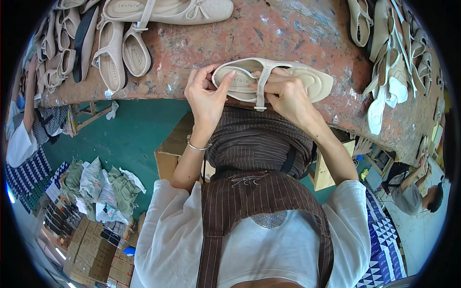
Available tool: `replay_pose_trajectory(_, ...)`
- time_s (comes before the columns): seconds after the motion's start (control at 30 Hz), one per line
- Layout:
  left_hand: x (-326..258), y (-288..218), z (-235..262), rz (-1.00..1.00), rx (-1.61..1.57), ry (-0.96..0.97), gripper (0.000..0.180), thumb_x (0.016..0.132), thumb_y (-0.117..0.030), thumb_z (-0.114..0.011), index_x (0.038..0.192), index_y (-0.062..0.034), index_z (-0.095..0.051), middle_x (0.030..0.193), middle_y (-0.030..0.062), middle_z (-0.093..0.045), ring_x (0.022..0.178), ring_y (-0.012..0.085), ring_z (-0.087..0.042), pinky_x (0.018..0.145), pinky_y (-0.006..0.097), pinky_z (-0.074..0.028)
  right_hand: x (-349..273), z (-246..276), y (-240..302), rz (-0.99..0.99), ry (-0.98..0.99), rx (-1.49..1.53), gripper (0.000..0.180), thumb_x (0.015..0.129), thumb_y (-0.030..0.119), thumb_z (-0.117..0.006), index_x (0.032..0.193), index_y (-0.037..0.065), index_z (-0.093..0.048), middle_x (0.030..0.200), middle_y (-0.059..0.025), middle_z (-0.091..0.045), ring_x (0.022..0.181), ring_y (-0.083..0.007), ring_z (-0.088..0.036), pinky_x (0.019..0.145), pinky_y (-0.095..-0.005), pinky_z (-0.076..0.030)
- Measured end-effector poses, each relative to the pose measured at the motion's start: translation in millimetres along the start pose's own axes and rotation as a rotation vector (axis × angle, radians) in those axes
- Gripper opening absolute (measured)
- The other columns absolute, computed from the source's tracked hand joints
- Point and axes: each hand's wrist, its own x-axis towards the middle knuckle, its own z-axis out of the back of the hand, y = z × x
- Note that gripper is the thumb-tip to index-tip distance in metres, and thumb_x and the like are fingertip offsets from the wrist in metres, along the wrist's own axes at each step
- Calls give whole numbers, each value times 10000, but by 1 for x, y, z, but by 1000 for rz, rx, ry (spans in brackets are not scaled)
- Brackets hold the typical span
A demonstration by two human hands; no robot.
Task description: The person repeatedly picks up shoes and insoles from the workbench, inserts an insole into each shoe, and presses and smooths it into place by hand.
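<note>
A beige shoe [260, 91] with a buckled strap lies sideways at the near edge of the worktable, heel to the left. My left hand [205, 96] grips the heel, its thumb pressed inside the rim and its fingers behind. The fingers of my right hand [291, 95] reach into the shoe by the strap; their tips are partly hidden. A thin white edge curves along the inner far side, between the two hands. To the right of my right hand, a square-ended beige front part [319, 85] shows a rounded, ridged pad.
Beige shoes [109, 57] crowd the worktable's [192, 48] left side, with a larger one [173, 10] at the far edge. More shoes and white pieces [396, 79] lie at the right. Another person [412, 197] is at the far right; bundled cloth [98, 187] and cartons [89, 247] stand lower left.
</note>
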Motion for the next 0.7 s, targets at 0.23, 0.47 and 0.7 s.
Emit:
replay_pose_trajectory(0.23, 5, -6, -1, 174, -148, 20, 165, 830, -41, -777, 943, 46, -694, 877, 46, -586, 643, 64, -556, 536, 220, -477, -8, -12, -3, 115, 12, -223, 442, 678, -82, -662, 1093, 50, -739, 1313, -165, -618, 1203, -323, -588, 1016, -427, -471)
replay_pose_trajectory(0.47, 10, 9, -3, 61, -71, -26, 64, 827, 6, -711, 868, 50, -690, 735, 87, -644, 605, 111, -559, 546, 269, -441, 7, -9, -3, 298, 309, -238, 543, 830, -9, -463, 1352, 88, -575, 1483, -135, -469, 1382, -286, -436, 1154, -410, -371)
replay_pose_trajectory(0.7, 17, 3, 3, 31, 25, 51, 36, 833, 0, -676, 849, 30, -663, 702, 118, -653, 574, 155, -566, 546, 296, -440, -25, 0, 15, 61, 81, -447, 419, 734, 3, -631, 1138, 71, -720, 1220, -176, -661, 1210, -283, -598, 1142, -401, -385)
